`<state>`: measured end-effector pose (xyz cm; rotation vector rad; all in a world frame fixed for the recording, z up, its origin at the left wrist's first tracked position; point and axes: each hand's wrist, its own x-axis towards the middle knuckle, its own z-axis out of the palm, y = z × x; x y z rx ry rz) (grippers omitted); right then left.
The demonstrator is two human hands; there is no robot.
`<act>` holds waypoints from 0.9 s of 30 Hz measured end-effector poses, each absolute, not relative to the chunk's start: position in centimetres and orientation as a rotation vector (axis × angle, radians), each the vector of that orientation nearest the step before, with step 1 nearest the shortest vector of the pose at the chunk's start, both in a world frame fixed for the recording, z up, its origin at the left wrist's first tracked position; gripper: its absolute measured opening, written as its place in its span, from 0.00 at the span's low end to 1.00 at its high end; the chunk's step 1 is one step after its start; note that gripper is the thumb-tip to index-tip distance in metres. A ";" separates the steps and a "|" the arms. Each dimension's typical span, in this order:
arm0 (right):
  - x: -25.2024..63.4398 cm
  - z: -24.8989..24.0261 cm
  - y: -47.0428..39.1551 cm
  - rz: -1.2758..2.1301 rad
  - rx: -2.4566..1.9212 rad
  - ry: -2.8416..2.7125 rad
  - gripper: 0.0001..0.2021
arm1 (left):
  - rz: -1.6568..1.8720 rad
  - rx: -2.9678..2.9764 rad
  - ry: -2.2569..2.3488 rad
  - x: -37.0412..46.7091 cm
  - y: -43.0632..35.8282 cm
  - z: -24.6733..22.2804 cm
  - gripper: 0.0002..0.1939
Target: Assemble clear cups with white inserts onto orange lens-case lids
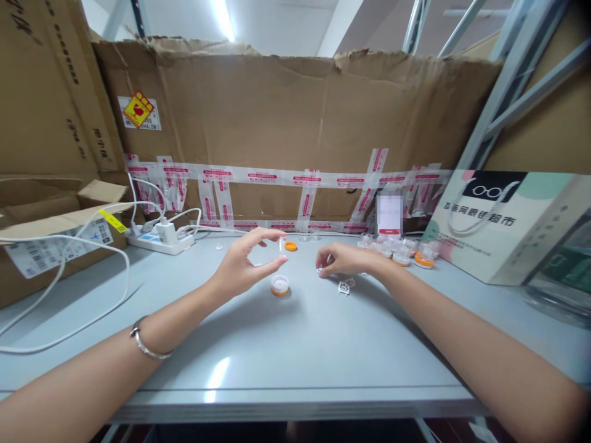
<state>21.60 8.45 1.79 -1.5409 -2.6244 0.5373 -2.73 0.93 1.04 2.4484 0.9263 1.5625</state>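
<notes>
My left hand (247,261) is raised above the table, thumb and index finger curved around a small white plastic piece (281,245). Just below its fingertips sits a round white cup with an orange base (279,285). Behind them lies an orange ring (290,247). At the table surface my right hand (339,258) pinches a small white part (319,270), mostly covered by the fingers. Close to that hand lie white spoked plastic parts (345,287), like little wheels.
Several clear round containers (401,252), some with orange bases, stand at the right by a phone (390,213) and a paper bag (498,227). A power strip (161,239) with white cables lies left, beside an open carton (60,240). Cardboard (286,117) walls the back.
</notes>
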 end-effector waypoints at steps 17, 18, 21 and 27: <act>20.7 1.5 8.1 0.476 -1.513 -2.430 0.07 | 1.574 2.424 0.957 -2.7 1.0 0.9 0.19; 20.3 1.5 7.9 0.557 -1.481 -2.350 0.07 | 1.571 2.449 0.978 -2.7 1.0 0.9 0.18; 18.9 1.4 7.0 0.902 -1.288 -1.982 0.08 | 1.559 2.548 1.013 -2.7 1.0 0.7 0.16; 16.2 1.1 4.9 1.045 -0.922 -1.648 0.11 | 1.528 2.811 0.859 -2.1 0.8 0.4 0.14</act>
